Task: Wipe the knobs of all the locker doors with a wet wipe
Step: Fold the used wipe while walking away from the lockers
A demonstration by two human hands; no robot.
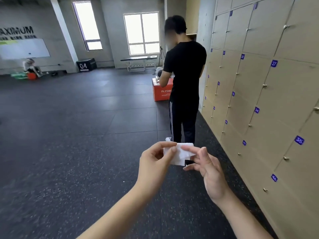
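A small folded white wet wipe (179, 155) is held in front of me above the dark floor. My left hand (155, 163) pinches its left edge between thumb and forefinger. My right hand (207, 168) pinches its right side with thumb and fingertips, the other fingers spread. A wall of beige locker doors (269, 94) with purple number tags runs along my right. Small metal knobs dot the doors, such as one knob (264, 86) at mid height and another knob (286, 158) lower down. Both hands are well left of the lockers, touching none.
A person in a black shirt and striped trousers (184, 80) stands close ahead beside the lockers, back to me. An orange plyo box (162, 91) sits beyond them. A black box (86, 65) and a bench (138, 62) stand by the far windows. Another person (31, 67) sits far left.
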